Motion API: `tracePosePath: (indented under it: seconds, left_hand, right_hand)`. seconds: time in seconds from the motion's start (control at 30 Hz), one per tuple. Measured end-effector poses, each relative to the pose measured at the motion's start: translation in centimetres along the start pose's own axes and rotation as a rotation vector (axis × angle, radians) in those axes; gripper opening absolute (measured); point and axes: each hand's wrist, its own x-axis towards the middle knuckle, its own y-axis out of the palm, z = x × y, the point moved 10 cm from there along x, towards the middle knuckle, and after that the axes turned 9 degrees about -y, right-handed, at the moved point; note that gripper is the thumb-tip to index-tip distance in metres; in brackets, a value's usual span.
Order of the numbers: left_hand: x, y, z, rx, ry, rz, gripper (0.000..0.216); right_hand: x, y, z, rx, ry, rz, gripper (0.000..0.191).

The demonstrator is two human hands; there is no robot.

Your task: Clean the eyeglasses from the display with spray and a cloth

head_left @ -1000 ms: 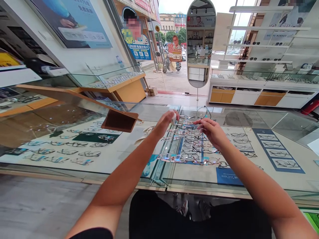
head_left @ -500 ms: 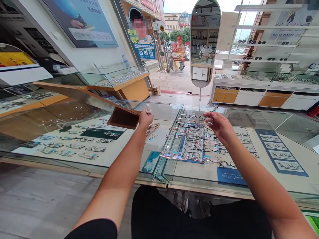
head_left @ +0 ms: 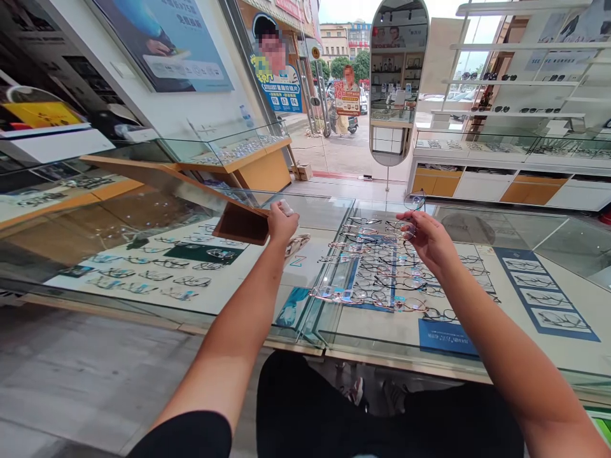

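Handling eyewear over a glass counter (head_left: 358,331). Your right hand (head_left: 432,238) has its fingers pinched nearly together on one pair of round-rimmed glasses (head_left: 415,201), raised above the far part of the counter, right of centre; the exact contact point is too small to tell. Your left hand (head_left: 283,222), farther left, has its fingers curled closed around one small pale bottle (head_left: 286,207). The glasses look light and thin-rimmed: expect a stiff but easily bent frame, with smooth lenses that smear and may slip. Take hold by the rim edge or bridge, pressing lightly and keeping off the lenses. The bottle should be light, firm and easily gripped round its body.

Counts: two hands, one raised pair, one bottle, one oval mirror (head_left: 398,83) on the far side, and one blue strip (head_left: 506,262) at right bearing four pairs. The loose frames (head_left: 382,283) between your forearms overlap too much to count.
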Motion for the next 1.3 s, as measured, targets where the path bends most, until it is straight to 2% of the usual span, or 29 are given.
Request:
tracePosePath:
  seconds: [0.17, 0.37, 0.43, 0.5, 0.57, 0.6, 0.67, 0.77, 0.87, 1.1, 1.2, 1.3]
  left_hand:
    - [-1.9, -1.8, -3.0, 0.010, 0.111, -0.088, 0.050]
    - [-5.0, -4.7, -6.4, 0.138, 0.240, -0.326, 0.039]
    - [-4.9, -4.3, -6.9, 0.216, 0.268, -0.253, 0.037]
    - [-4.1, -2.1, -6.4, 0.362, 0.255, -0.018, 0.037]
    - [-3.6, 0.4, -4.7, 0.502, 0.199, 0.250, 0.030]
    - [-3.5, 1.3, -3.8, 0.551, 0.164, 0.347, 0.023]
    - [-3.4, 2.4, -2.3, 0.602, 0.112, 0.445, 0.017]
    - [-3.3, 3.0, -1.1, 0.623, 0.060, 0.473, 0.027]
    - [-3.2, 2.6, -1.3, 0.571, 0.048, 0.430, 0.025]
    - [-3.6, -0.2, -4.5, 0.361, 0.095, 0.296, 0.020]
    - [-4.3, -1.5, -6.3, 0.188, 0.142, 0.279, 0.011]
    - [-5.3, -2.3, -8.3, -0.047, 0.187, 0.299, 0.013]
  right_hand:
    - [0.0, -0.2, -0.1, 0.032, 0.009, -0.017, 0.033]
    - [-0.1, -0.2, -0.2, 0.038, 0.020, -0.026, 0.031]
    - [-0.1, -0.2, -0.2, 0.033, 0.020, -0.031, 0.031]
    - [-0.2, -0.3, -0.2, 0.032, 0.022, -0.039, 0.032]
    - [-0.2, -0.3, -0.2, 0.031, 0.022, -0.043, 0.033]
    - [-0.1, -0.4, -0.2, 0.029, 0.021, -0.042, 0.033]
    - [-0.1, -0.4, -0.3, 0.023, 0.020, -0.036, 0.032]
    - [-0.2, -0.3, -0.4, 0.014, 0.024, -0.031, 0.029]
    - [-0.2, -0.3, -0.3, 0.019, 0.025, -0.033, 0.029]
    - [-0.1, -0.4, -0.1, 0.020, 0.016, -0.036, 0.030]
    - [-0.1, -0.4, 0.0, 0.029, 0.018, -0.037, 0.031]
    - [-0.2, 0.0, 0.3, 0.029, 0.013, -0.024, 0.030]
